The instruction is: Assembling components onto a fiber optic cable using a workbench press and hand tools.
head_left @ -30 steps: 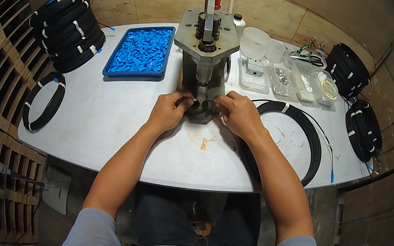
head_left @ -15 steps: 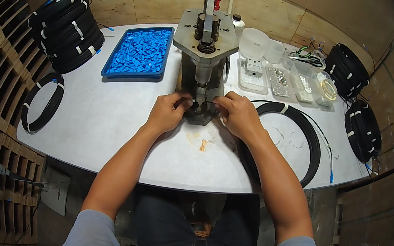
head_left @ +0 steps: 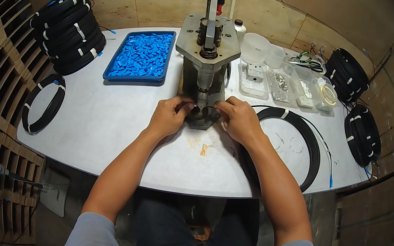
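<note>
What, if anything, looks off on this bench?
Small irregular orange-tan patch on the white tabletop, just in front of the grey metal press: it breaks the otherwise pale surface; stain or scrap, can't tell. Faint dark scuffs show inside the large flat black cable coil.

Press [head_left: 204,78] is showing bare grey metal; its top plate [head_left: 188,44] is looking smooth and dulled, while the upright lever [head_left: 211,27] is giving a brighter sheen. Tabletop [head_left: 90,116] is reading white, matt and smooth. Blue tray [head_left: 134,81] is presenting as smooth plastic, and the small blue pieces [head_left: 141,55] are appearing plastic too. Large cable coil [head_left: 314,152] is displaying black, plastic-like sheathing, mostly matt. Clear boxes [head_left: 252,91] are looking like glossy plastic. Back panel [head_left: 269,24] is exhibiting wood grain. Shirt sleeves [head_left: 95,236] are showing soft, matt cloth.
</note>
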Motion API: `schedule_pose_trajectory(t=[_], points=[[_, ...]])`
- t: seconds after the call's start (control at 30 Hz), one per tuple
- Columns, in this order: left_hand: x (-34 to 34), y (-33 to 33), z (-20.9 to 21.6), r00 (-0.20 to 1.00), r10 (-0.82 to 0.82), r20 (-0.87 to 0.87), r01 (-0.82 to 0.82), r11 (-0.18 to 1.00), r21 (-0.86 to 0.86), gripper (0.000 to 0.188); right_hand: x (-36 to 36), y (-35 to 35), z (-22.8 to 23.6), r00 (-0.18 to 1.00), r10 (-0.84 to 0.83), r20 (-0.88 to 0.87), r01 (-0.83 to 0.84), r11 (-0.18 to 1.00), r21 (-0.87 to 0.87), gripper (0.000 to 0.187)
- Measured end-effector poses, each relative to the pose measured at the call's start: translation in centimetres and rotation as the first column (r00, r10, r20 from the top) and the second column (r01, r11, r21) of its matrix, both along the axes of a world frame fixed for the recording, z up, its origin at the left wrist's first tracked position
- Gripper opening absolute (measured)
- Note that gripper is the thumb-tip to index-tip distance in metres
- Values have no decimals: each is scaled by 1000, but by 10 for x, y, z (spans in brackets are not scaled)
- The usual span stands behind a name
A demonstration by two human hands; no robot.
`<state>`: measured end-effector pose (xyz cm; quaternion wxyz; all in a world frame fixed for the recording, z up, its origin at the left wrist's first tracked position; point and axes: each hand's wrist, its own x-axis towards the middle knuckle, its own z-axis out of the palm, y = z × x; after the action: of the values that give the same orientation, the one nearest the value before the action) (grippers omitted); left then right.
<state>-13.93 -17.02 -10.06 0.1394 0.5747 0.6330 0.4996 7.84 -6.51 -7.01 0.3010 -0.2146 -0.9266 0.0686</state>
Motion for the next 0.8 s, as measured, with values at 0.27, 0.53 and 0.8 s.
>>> schedule_pose_trajectory(t=[0.27,0.53,0.8], points=[[1,-2,3,1000,-19,-19,18,1000,-10,18,0,0,1,1000,-22,21,22,1000,-9,23],[-1,-1,0,1000,0,-6,0,999,-39,19,-1,0,1,1000,-5,23,5,1000,-14,33],[-3,-1,-3,999,-16,-28,15,1000,-14,19,-1,-2,2,1000,0,9,0,1000,3,29]])
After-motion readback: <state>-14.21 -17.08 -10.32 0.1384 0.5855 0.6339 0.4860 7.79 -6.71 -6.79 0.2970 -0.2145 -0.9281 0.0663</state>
